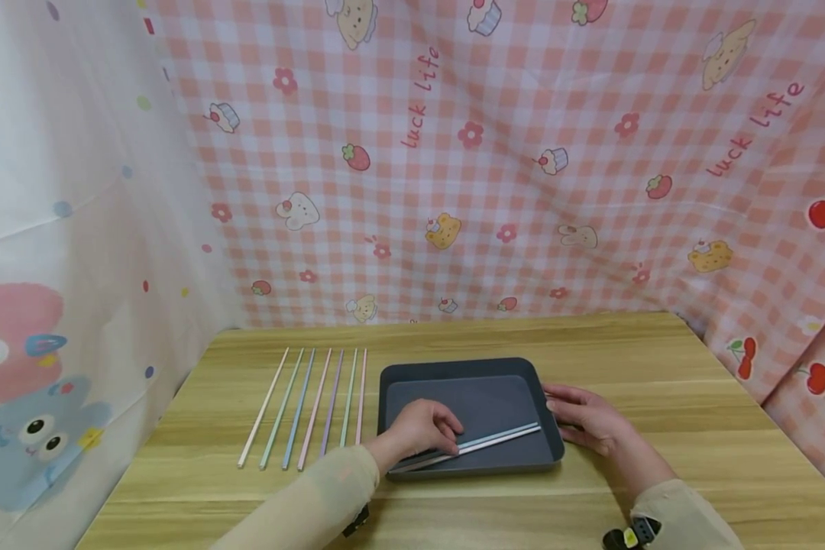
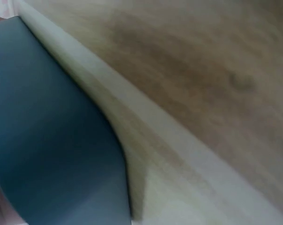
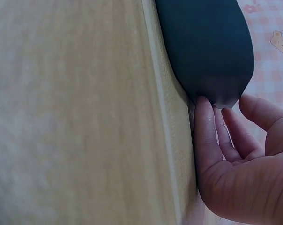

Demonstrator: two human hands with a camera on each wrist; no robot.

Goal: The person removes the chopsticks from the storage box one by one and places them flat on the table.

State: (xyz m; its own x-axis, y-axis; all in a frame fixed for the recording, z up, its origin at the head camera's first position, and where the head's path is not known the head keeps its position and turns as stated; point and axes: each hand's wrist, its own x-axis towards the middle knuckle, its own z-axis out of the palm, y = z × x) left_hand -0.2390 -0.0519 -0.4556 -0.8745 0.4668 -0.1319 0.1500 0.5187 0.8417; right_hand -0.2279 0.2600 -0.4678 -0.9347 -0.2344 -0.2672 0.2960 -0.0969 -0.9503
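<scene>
A dark grey rectangular tray (image 1: 470, 467) sits on the wooden table. Over its near left part is my left hand (image 1: 415, 429), fingers curled, with the thumb and fingertips pinching a pair of chopsticks, one light blue and one whitish (image 1: 500, 438). They slant low across the tray, right ends farther back; the hand partly hides their left part. At the tray's right wall my right hand (image 1: 587, 418) rests its fairly straight fingers. The right wrist view shows its fingertips (image 3: 204, 105) against the outer wall and the thumb close to the rim. The left wrist view misses the left fingers.
Left of the tray, several pastel chopsticks (image 1: 307, 409) lie side by side, pointing away, the rightmost close to the tray. Behind the wooden table (image 1: 612, 351) hangs a pink checked curtain (image 1: 412, 191), and a white printed curtain (image 1: 89, 229) hangs at the left.
</scene>
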